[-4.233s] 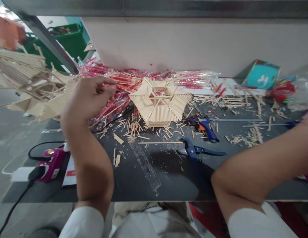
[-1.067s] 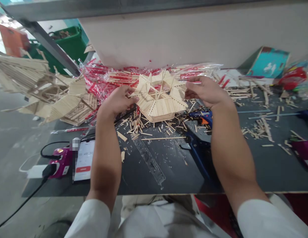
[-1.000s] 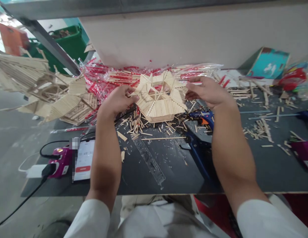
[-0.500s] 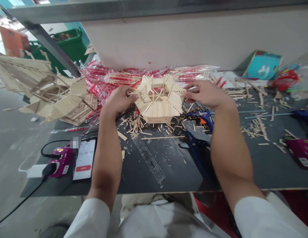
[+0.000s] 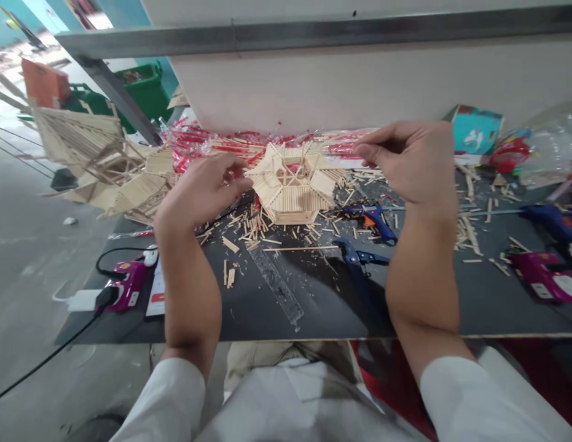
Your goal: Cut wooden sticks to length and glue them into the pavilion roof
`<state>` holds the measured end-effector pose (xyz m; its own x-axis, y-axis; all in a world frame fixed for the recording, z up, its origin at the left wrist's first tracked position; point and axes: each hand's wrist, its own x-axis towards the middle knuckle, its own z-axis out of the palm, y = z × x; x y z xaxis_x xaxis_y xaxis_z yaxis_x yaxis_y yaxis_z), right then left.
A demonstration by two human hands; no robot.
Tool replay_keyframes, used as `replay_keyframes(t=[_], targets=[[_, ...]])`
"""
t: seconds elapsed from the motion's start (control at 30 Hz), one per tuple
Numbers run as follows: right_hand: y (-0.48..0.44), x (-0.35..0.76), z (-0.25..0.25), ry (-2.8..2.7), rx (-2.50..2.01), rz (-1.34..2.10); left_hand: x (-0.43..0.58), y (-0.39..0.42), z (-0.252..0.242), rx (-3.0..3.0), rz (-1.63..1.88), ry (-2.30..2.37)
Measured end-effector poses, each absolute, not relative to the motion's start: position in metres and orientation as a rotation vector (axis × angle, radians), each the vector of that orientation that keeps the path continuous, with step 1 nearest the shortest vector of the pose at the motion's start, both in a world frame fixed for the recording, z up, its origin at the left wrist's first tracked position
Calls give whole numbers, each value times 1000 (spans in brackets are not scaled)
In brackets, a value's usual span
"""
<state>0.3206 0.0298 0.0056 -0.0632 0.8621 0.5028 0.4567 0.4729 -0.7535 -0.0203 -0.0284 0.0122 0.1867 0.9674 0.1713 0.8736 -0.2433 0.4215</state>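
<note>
Hexagonal stick roof model [image 5: 292, 184] sitting on bench [image 5: 313, 307] toward far edge, against red-striped stick packets [image 5: 212, 144], between my two hands. My left hand [image 5: 200, 190] nearer, fingertips curling at model's left edge, seeming to touch; cannot tell if gripping. My right hand [image 5: 412, 159] hovering up and right of model, apart from it, fingers loosely pinching, holding nothing I can make out. Blue glue gun [image 5: 373, 218] lying just right of model, below right hand.

Stick model [image 5: 292, 187] at the table's [image 5: 497, 313] back middle, wrapped sticks [image 5: 207, 144] behind it, glue gun [image 5: 371, 218] right of it, ruler [image 5: 276, 285] before it, phone [image 5: 156, 291] near the left edge.
</note>
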Motion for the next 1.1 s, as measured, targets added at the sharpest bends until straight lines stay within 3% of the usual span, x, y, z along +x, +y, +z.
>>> replay_keyframes(t=[0.27,0.47,0.63,0.77,0.9,1.1], targets=[[8,327,-27,-1750,-1080,566,2,-77,21,2321,399,1606],[2,342,-95,-1826,-1193,581,14,-94,-52,2374,89,1396],[0,329,-127,-1933,-1197,365,18,-132,-98,2334,109,1240],[8,319,-139,-1891,-1004,198,22,-139,-99,2375,270,1243],[17,329,-144,-1899,-919,77,26,-108,-69,2496,612,1245],[34,380,-152,-1848,-1703,-81,42,-17,-22,2550,1084,1358]])
